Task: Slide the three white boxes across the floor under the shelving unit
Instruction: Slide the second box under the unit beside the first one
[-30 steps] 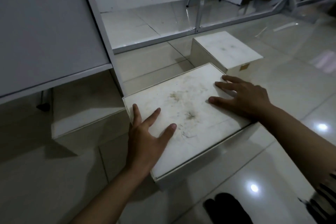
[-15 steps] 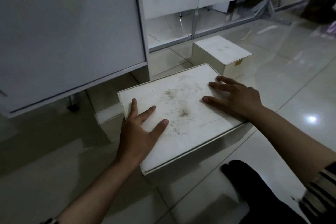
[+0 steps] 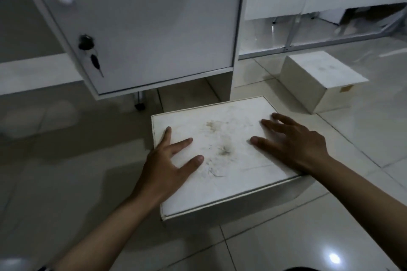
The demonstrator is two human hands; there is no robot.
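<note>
Hands, left [image 3: 164, 166] and right [image 3: 293, 145], fingers spread flat, gripping nothing, press the box [image 3: 220, 156] on the floor [image 3: 66, 182] before the shelving [image 3: 143, 24]; next, push forward underneath.

A glossy pale tiled floor [image 3: 308, 237] carries a wide, smudged white box [image 3: 220, 154] at centre. At two o'clock from it, apart, sits a smaller white box [image 3: 319, 81]. A cabinet's black foot [image 3: 140, 106] stands at eleven o'clock.
</note>
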